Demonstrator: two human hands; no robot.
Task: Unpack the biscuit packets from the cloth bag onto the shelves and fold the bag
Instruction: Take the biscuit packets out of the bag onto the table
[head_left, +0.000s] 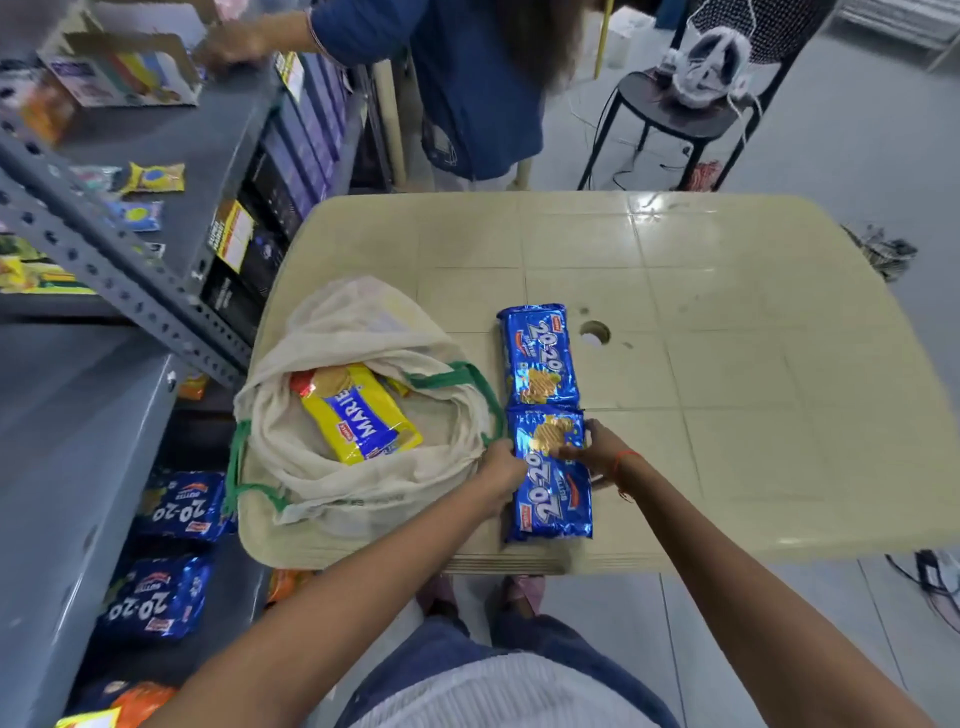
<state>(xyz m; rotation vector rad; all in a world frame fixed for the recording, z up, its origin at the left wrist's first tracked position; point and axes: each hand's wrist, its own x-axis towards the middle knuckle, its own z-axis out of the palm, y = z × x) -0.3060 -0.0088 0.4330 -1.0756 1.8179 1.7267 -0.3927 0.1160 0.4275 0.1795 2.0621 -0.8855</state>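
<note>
Hands (501, 470) (597, 449): your curled fingers clasp the nearer glossy blue foil biscuit packet (550, 483); lift it level.

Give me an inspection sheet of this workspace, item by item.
Surface: beige plastic table, a round hole near its middle.
Job's things: cloth bag open on the table, yellow Marie packet inside; two blue 20-20 packets end to end beside it, far packet, near packet; more 20-20 packets on the lower shelf.
Clutter: nothing seen on the table.
Hands: left hand and right hand both on the near packet.
Cables: loose cables on the floor.
Surroundings: metal shelving at left, second person behind the table, black stool.
</note>
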